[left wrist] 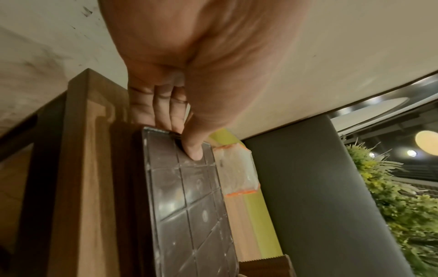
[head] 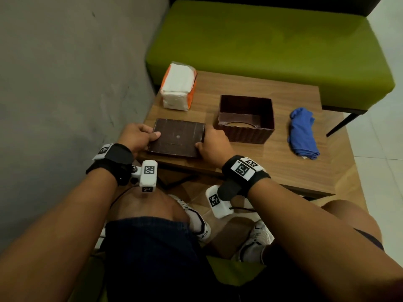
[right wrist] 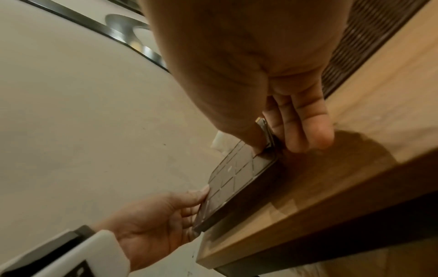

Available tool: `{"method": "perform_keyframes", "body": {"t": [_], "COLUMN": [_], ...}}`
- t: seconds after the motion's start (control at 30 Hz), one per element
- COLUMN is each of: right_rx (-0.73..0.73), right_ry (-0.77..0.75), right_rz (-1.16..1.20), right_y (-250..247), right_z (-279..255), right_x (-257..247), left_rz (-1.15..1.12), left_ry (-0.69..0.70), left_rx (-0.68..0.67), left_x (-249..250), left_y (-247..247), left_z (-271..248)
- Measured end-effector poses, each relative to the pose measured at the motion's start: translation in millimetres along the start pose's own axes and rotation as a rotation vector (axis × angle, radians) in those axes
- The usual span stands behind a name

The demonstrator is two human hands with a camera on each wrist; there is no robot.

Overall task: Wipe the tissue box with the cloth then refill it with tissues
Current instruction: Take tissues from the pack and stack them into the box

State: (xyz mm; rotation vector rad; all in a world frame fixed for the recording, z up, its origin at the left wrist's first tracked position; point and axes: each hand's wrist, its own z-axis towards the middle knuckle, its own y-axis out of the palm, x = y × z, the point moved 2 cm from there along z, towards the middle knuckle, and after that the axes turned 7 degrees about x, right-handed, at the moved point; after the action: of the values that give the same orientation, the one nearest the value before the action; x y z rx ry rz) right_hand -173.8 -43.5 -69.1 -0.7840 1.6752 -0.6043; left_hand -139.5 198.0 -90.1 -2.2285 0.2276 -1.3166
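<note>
A flat dark brown panel (head: pixel 176 138) with a ribbed grid lies at the table's near left corner. My left hand (head: pixel 150 136) pinches its left end, thumb (left wrist: pixel 193 150) on top and fingers down the edge. At the right end my right hand (head: pixel 205 142) grips the same way, thumb on the panel (right wrist: pixel 234 180), fingers (right wrist: pixel 298 127) beside it. The brown tissue box (head: pixel 246 132) stands open side up just right of the panel, its oval slot showing at the bottom. A white tissue pack (head: pixel 177 87) in orange wrap sits at the back left. The folded blue cloth (head: pixel 303 134) lies at the right.
The small wooden table (head: pixel 283 166) stands against a grey wall on its left. A green bench (head: pixel 272 40) runs behind it. My knees and shoes are under the near edge. Bare wood shows between the box and the cloth.
</note>
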Motion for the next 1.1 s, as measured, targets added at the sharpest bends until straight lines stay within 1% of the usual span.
{"method": "perform_keyframes", "body": {"t": [0.07,0.17,0.27,0.47,0.57,0.63,0.7,0.8,0.83,0.87,0.93,1.0,1.1], "right_rx": [-0.017,-0.002,0.013,0.019,-0.003,-0.010,-0.039,-0.142,-0.157,-0.153,-0.097,-0.042,-0.029], "right_ry": [0.021,0.026,0.025,0.028,0.010,-0.029,-0.095,-0.215,-0.246,-0.276,-0.342,-0.395,-0.443], "right_rz": [0.005,0.038,0.015,-0.041,-0.034,-0.046,-0.055,-0.048,-0.033,-0.029,-0.060,-0.102,-0.187], "right_y": [7,11,12,13,7,-3,-22,-67,-82,-96,-117,-126,-121], "right_z": [6,13,17,15,11,8,7,6,11,19,44,78,124], "right_x": [2,4,6,7,4,1,-3,-22,-31,-40,-59,-72,-85], "left_rz": [0.017,0.059,0.089,0.180,0.188,0.172,0.132,0.058,0.021,-0.014,-0.042,-0.005,0.123], "left_ry": [-0.016,-0.033,-0.028,0.080,0.082,0.101,0.135,0.252,0.288,0.318,0.343,0.325,0.307], "left_rx": [0.031,0.067,0.091,0.180,0.203,0.216,0.242,0.270,0.279,0.284,0.261,0.203,0.113], "left_x": [-6,-11,-14,-3,0,4,17,53,67,81,108,131,149], "left_y": [1,3,4,7,7,5,-1,-18,-23,-27,-27,-17,2], "left_z": [7,11,15,2,0,-7,-15,-17,-14,-10,1,17,50]}}
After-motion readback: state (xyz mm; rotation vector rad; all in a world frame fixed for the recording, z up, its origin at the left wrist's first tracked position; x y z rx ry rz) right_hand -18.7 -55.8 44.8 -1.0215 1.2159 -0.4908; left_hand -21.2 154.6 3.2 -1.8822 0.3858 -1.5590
